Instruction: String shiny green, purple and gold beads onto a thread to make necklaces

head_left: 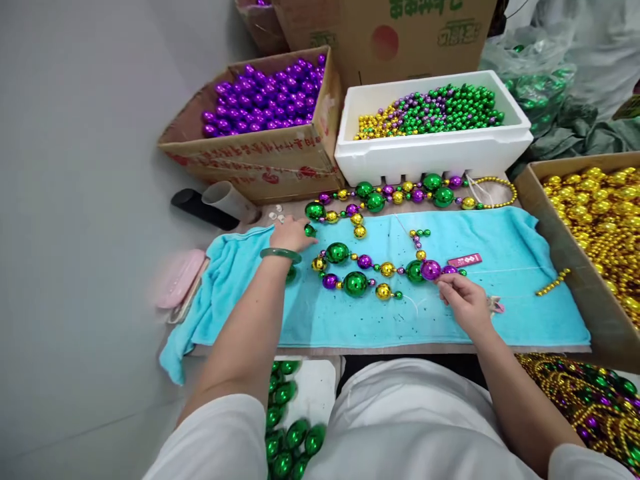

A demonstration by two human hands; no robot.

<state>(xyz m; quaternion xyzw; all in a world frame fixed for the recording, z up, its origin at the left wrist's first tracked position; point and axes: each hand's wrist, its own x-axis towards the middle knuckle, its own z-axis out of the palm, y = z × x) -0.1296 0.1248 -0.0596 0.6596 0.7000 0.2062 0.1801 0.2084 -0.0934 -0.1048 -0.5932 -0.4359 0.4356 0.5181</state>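
A bead string (370, 270) of green, purple and gold balls lies looped on the turquoise towel (500, 313). My right hand (465, 303) pinches the string's end just right of a large purple ball (431, 269), fingers closed. My left hand (290, 233), with a green bangle (280, 254) on the wrist, rests at the towel's far left edge, fingers curled down by a small green bead (310, 231) and some small white pieces (277, 213). A finished bead string (400, 193) lies behind the towel.
Behind are a cardboard box of purple balls (265, 100) and a white foam box (430, 150) of mixed small beads. A box of gold balls (595, 213) stands right. A red tag (465, 260), a pink case (179, 277), and green balls (287, 427) below are near.
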